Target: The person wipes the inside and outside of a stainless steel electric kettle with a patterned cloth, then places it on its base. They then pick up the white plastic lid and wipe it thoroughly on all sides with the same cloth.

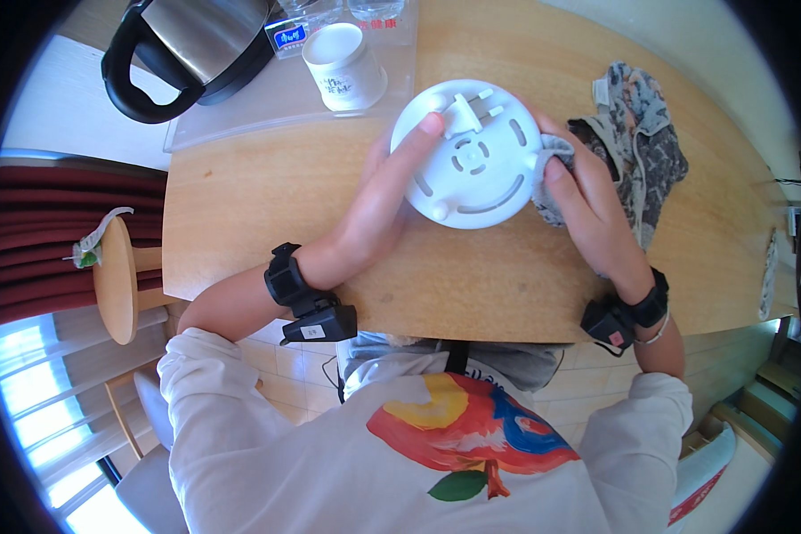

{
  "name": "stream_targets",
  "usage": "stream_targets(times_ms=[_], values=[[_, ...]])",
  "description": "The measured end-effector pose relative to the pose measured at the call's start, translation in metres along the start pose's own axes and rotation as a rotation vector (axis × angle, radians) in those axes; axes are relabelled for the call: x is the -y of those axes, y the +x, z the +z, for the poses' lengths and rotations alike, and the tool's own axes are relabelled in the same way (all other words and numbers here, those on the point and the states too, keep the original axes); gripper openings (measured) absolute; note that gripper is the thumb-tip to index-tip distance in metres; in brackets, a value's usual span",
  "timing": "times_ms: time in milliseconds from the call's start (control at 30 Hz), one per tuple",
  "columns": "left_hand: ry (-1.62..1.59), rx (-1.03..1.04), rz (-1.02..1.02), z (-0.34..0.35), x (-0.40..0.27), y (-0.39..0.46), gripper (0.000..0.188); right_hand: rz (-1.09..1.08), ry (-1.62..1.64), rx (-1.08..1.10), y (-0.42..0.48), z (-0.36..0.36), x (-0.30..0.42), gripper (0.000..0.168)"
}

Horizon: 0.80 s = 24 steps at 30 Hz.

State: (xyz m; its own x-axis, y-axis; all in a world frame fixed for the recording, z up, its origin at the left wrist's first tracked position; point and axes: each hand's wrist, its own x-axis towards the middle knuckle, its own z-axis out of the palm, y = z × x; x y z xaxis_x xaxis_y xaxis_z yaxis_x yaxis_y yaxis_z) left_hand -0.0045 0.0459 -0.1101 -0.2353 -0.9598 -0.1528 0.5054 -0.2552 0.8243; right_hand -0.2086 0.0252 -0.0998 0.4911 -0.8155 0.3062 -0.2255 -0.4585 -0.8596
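A round white plastic base [470,190] with slots and small feet is held tilted above the table, its slotted face towards me. A white two-pin plug [464,117] rests against that face near the upper edge. My left hand [390,177] grips the base from the left, thumb pressed beside the plug and fingers hidden behind. At the right rim, my right hand [584,190] pinches a grey cloth [549,197] against the base. A patterned grey cloth [661,147] lies crumpled just beyond this hand; whether both are one piece I cannot tell.
On a clear tray [240,127] at the back left stand a steel electric kettle [203,33] with a black handle, a white cup [347,73] and clear glasses [374,8]. A wooden table [274,180] lies under my forearms. A round wooden stool [115,280] is at left.
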Motion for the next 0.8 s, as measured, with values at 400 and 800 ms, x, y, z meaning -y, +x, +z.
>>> stream_targets(times_ms=[400, 800], values=[[0.46, 0.173, 0.117, 0.002, 0.005, -0.001, 0.058, 0.0, -0.21, -0.125, -0.002, 0.005, 0.004, 0.022], [0.205, 0.17, -0.132, -0.002, -0.002, 0.0, 0.056, 0.093, 0.511, -0.43, 0.003, -0.017, -0.014, 0.031]])
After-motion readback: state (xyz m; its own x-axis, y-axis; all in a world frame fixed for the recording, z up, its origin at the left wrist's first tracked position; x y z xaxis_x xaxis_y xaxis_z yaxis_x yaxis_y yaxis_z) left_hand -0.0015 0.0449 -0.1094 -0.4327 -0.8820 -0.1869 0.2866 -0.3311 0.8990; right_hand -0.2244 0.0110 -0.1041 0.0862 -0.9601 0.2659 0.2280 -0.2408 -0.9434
